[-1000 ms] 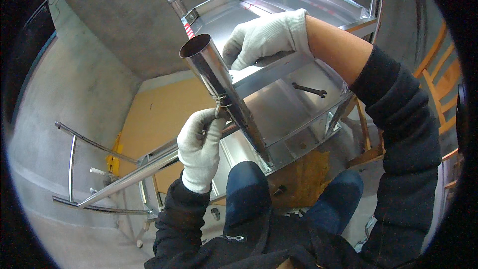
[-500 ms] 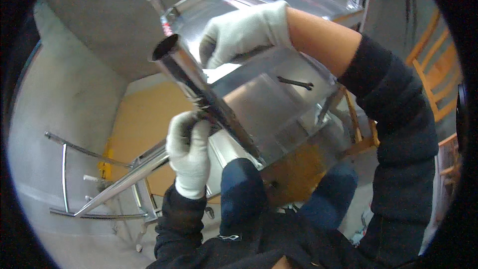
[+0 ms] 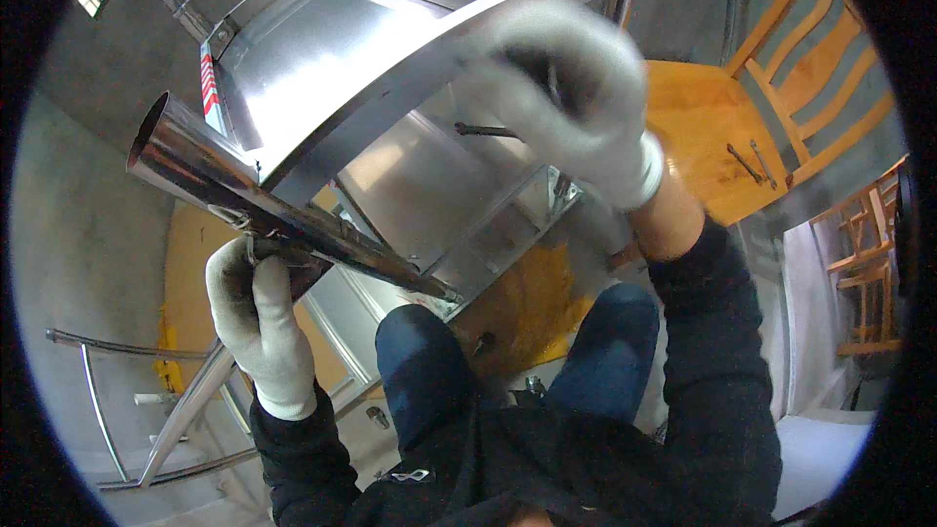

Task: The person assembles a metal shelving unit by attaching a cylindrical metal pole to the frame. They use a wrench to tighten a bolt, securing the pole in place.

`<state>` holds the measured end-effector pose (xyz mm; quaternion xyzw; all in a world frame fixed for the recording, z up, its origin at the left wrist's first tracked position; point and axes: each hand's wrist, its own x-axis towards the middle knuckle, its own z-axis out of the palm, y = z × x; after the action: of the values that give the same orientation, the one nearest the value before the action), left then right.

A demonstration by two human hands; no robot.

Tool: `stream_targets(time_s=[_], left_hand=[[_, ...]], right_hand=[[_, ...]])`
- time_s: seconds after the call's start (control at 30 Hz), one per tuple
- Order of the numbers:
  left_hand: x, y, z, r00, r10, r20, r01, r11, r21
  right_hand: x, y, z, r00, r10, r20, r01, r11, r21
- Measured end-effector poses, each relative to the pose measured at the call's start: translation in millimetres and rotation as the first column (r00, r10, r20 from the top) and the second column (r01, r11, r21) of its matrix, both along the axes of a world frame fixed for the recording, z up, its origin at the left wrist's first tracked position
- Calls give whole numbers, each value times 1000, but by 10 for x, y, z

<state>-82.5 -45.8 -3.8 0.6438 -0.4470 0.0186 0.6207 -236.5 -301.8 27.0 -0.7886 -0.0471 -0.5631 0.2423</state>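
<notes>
My left hand (image 3: 262, 327), in a white glove, is closed at the side of a shiny metal tube (image 3: 283, 224), its thumb and fingers pressed together by a small fitting there. What they pinch is too small to make out. The tube's open round end points up and left; its other end slants down toward my knees, along a metal frame with sheet panels (image 3: 337, 34). Over the frame's right part hovers my gloved right hand (image 3: 571, 98), smeared by motion, so its fingers are unclear. Beside it a dark open-end wrench (image 3: 478, 130) lies on a panel, partly covered by the hand.
Two wrenches (image 3: 747, 166) lie on the seat of a wooden chair (image 3: 698, 102) to the right. More wooden chairs (image 3: 864, 259) stand farther right. A chromed tube rack (image 3: 181, 410) is at the lower left, near a grey wall (image 3: 73, 234).
My right hand has swung to the right and turned. My view has shifted right, bringing the chair seat with wrenches into sight. My left hand stays at the tube's fitting.
</notes>
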Motion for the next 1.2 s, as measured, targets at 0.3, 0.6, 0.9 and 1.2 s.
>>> stream_targets(time_s=[0.3,0.6,0.9,1.2], left_hand=[[-19,-94,6,997,-80,6,80,997,-17],[-25,-104,-1,996,-76,-41,77,997,19],[-55,-53,95,986,-149,-80,149,989,-8],[-29,-86,49,983,-174,-57,173,985,-24]], right_hand=[[269,-1303,-2261,158,-473,-867,519,787,-334],[234,-1276,-2357,238,-553,-798,636,710,-302],[-682,-481,-1340,949,-42,-312,278,576,769],[-216,102,1083,983,180,46,-180,859,480]])
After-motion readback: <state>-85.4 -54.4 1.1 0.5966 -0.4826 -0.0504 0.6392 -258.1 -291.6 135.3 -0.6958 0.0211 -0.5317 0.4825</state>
